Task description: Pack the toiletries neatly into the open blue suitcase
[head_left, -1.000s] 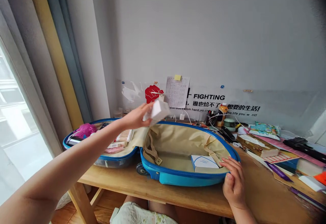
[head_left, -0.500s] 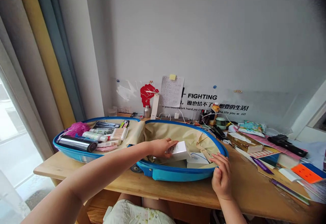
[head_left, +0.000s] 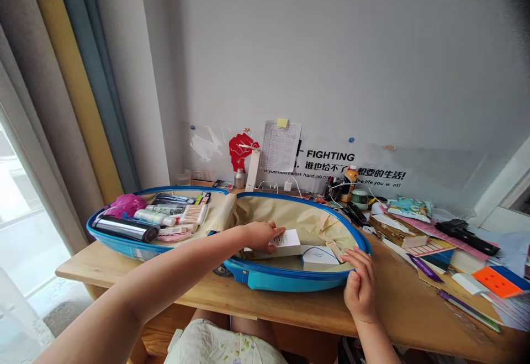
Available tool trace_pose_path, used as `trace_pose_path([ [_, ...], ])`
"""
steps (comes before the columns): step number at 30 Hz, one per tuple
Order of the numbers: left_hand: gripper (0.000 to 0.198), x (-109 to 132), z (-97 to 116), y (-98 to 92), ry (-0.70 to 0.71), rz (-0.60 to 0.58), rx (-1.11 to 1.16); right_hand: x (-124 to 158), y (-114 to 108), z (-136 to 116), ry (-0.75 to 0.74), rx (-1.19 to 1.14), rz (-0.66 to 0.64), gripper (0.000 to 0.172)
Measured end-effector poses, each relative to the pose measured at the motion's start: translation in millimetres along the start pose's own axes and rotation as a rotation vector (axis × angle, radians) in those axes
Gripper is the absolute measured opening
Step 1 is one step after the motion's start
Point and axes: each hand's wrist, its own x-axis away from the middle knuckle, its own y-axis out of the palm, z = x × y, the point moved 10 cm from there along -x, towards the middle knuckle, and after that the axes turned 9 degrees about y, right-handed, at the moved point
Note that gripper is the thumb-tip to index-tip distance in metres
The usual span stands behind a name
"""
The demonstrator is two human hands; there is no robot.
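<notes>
An open blue suitcase with a beige lining lies across the wooden desk. My left hand reaches into its right half, fingers closed around a white box that now lies flat and low in the shell. Beside that box, to its right, sits a second white box with a blue line on top. My right hand grips the suitcase's right rim with curled fingers, near a beige strap. The left half holds a dark cylinder, a white tube, a pack of cotton swabs and a pink bag.
Papers, a purple pen-like item, an orange-and-blue block and a black gun-shaped item clutter the desk's right side. Bottles, a green jar and white cables stand along the wall. A curtain hangs at the left.
The white box in my left hand has gone from tilted to flat, lower in the suitcase and slightly left. My right hand stays at the rim.
</notes>
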Motion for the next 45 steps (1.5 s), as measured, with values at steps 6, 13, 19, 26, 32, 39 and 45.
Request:
trace_pose_path([
  [6,0.066,-13.9,1.9,11.0,0.027,-0.031,-0.01,0.7,-0.7,1.4,0.012,-0.011,0.013,0.035],
  [13,0.058,-20.2,-2.4,23.0,0.035,-0.068,-0.013,1.2,0.8,2.2,0.004,0.001,0.0,0.034],
  [19,0.063,-5.9,-12.5,-1.3,0.024,0.087,0.098,-0.3,0.3,0.0,-0.014,0.016,-0.002,0.033],
  [26,0.049,122.7,-50.0,-57.8,-0.075,0.633,0.212,2.8,1.5,7.3,0.007,-0.001,0.008,0.033],
  [32,0.051,279.3,-124.3,-27.9,-0.476,0.669,0.013,3.4,3.7,9.9,0.016,-0.019,0.002,0.033],
  [39,0.073,363.2,-190.1,7.2,-0.737,0.337,-0.051,-0.4,2.3,5.3,0.002,-0.016,0.01,0.034],
  [45,0.067,353.3,-195.7,11.3,-0.776,0.188,-0.015,0.8,2.9,8.0,0.023,-0.022,0.015,0.035],
])
